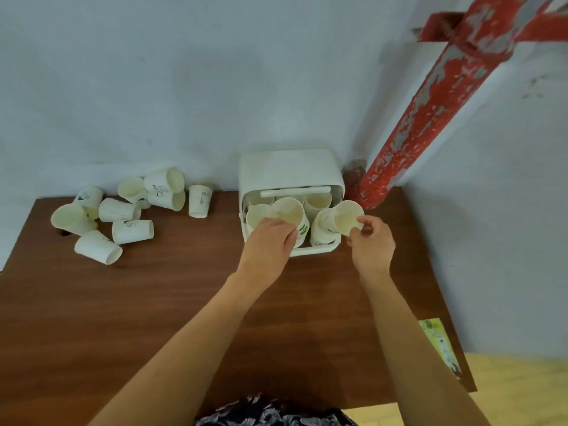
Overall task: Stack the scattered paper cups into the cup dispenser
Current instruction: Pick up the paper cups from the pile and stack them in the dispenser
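A white cup dispenser (290, 170) with its lid raised stands at the back of the brown table (172, 302), holding several stacks of paper cups. My left hand (270, 238) grips a white cup with green marks (290, 215) over the dispenser's front middle. My right hand (370, 241) pinches the rim of another white cup (347, 219) above the dispenser's front right corner, next to a stack (322, 229). Several scattered paper cups (123, 210) lie on their sides at the table's back left; one (199, 199) stands upside down.
A red peeling pipe (430, 118) slants up the wall corner just right of the dispenser. A green and white printed card (439, 342) lies at the table's right edge. The pale wall (153, 87) runs directly behind the table.
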The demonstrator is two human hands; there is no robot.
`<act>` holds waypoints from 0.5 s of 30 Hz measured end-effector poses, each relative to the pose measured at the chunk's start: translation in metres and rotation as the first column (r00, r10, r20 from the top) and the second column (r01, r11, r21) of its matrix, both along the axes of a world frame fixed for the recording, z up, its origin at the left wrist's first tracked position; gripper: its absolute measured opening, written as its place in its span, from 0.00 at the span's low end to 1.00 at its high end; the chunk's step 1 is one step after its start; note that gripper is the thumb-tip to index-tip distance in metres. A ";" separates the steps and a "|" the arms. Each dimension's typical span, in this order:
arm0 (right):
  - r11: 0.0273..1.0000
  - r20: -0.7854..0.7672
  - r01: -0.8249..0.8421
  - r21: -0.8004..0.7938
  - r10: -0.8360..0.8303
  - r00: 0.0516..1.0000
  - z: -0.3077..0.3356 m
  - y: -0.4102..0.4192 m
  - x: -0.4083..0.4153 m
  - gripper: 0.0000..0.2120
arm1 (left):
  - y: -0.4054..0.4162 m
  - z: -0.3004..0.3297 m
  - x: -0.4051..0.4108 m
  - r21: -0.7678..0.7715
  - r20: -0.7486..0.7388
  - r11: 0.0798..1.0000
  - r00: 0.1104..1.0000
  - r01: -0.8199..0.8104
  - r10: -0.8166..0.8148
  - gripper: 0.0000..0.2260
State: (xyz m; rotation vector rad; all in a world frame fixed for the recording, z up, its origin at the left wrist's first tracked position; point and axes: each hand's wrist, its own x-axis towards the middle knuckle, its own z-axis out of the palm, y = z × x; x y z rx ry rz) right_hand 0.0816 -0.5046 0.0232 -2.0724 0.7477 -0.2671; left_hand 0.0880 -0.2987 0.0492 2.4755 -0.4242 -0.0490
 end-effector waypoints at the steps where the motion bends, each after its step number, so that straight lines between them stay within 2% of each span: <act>1: 1.000 0.001 -0.016 -0.011 0.016 1.000 -0.001 -0.004 0.005 0.14 | -0.006 -0.001 0.003 0.014 0.002 1.000 1.000 -0.016 0.016 0.13; 6: 0.993 -0.097 -0.116 -0.002 0.115 0.989 -0.014 -0.019 0.024 0.13 | -0.028 -0.014 0.017 0.098 -0.052 0.994 0.998 -0.043 0.048 0.13; 10: 0.964 -0.140 -0.234 -0.126 0.216 0.966 -0.028 -0.024 0.029 0.11 | -0.040 -0.026 0.030 0.207 -0.128 0.977 0.988 -0.058 0.086 0.13; 12: 0.912 -0.144 -0.350 -0.213 0.324 0.935 -0.036 -0.024 0.030 0.12 | -0.046 -0.032 0.036 0.245 -0.151 0.967 0.983 -0.067 0.107 0.13; 15: 0.770 -0.198 -0.543 -0.335 0.506 0.839 -0.050 -0.022 0.034 0.13 | -0.054 -0.044 0.043 0.268 -0.172 0.960 0.977 -0.078 0.127 0.13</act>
